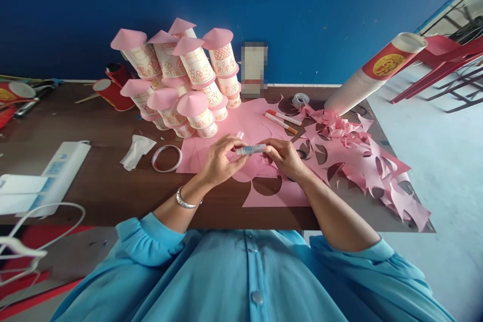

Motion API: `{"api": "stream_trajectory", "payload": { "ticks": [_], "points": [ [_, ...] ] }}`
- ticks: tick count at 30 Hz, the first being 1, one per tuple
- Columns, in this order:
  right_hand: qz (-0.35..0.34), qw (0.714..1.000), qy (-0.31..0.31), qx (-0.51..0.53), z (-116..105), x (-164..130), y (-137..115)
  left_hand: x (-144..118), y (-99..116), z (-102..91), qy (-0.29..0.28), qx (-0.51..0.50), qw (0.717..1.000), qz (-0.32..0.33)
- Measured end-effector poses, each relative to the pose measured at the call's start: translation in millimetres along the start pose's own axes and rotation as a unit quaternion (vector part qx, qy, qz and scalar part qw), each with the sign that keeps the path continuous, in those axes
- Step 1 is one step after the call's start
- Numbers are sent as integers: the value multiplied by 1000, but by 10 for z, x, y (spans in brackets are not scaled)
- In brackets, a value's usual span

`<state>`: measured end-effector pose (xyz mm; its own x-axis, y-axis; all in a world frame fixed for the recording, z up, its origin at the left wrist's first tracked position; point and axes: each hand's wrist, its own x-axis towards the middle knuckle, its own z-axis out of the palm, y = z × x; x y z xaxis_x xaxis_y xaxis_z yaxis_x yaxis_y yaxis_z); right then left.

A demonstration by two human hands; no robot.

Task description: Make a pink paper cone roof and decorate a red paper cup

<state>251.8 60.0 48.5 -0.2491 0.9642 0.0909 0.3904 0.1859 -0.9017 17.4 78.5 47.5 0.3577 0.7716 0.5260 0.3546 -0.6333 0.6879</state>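
Both hands grip a small glue stick held level just above the pink paper sheet: the left hand pinches its left end, the right hand closes on the other end. Behind the sheet stands a pile of paper cups with pink cone lids (leaning at odd angles), two orange-capped markers lie on its far right corner, and a tape ring sits just left of it.
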Motion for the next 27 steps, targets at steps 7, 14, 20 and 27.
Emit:
{"api": "stream_trajectory", "payload": {
  "ticks": [7,14,20,27],
  "points": [
    [-9,998,1,-68,-14,7,-53,-7,14,23,-23,-13,1000,1],
    [56,997,-5,-47,43,15,-4,-36,3,24,-27,23,999,25],
    [21,1000,-16,-10,-12,1,-41,-19,-42,32,17,32,997,73],
    [98,993,-54,29,7,-8,-33,-25,-44,44,20,40,995,93]
  ]
}}
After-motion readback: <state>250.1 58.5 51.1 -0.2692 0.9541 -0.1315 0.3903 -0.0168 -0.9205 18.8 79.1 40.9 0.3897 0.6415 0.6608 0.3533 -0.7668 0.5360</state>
